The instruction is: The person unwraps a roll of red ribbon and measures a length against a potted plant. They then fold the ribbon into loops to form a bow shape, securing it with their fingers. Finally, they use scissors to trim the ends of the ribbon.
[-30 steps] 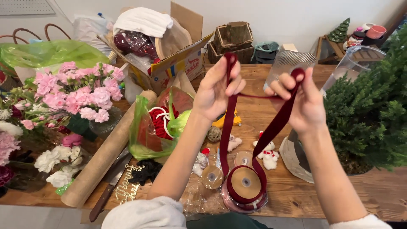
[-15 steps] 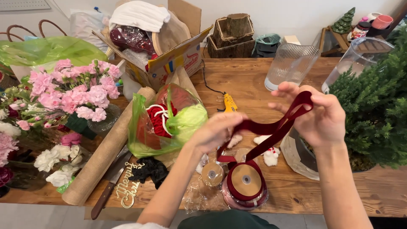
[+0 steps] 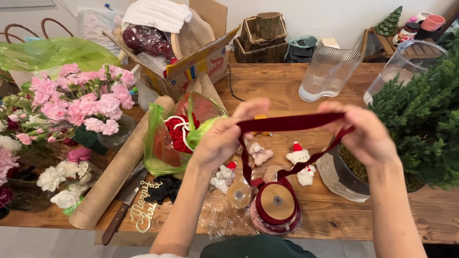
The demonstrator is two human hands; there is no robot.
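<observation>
Dark red ribbon (image 3: 291, 122) taut between pinching left hand (image 3: 221, 141) and right hand (image 3: 368, 136), both closed on it.

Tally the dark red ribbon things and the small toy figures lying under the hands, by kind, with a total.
Dark red velvet ribbon spool: 1
Dark red ribbon strip stretched between the left hand and right hand: 1
Small white toy bears with red hats: 2
Small beige toy bear: 1
Total: 5

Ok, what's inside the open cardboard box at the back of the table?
The cardboard box holds a dark red bundle in clear plastic, a round wooden board and folded white cloth on top. Anything deeper is covered.
</observation>
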